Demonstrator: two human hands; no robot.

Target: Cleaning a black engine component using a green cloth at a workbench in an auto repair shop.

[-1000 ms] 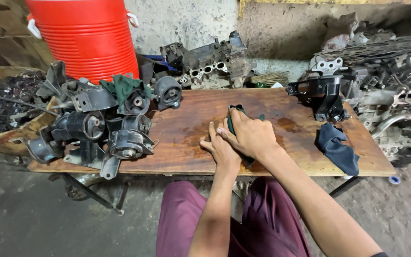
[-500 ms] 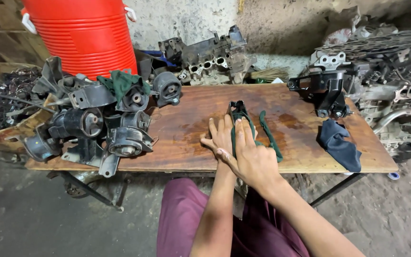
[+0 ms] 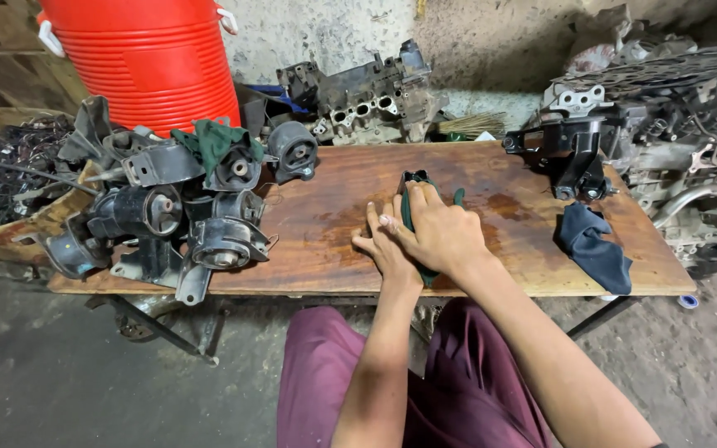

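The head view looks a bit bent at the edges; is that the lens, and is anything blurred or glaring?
Head view: wide-angle lens, so the wooden table bows and the corners stretch; light is soft and dim, no hard shadows; a faint wet sheen on the wood, no real glare; both hands, left hand and right hand, on the dark green cloth, look sharp, as do the engine mounts.

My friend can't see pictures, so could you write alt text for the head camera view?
A seated person presses both hands, right hand over left hand, on a dark green cloth on a wooden table, with greasy engine mounts piled left and a dark blue rag right.
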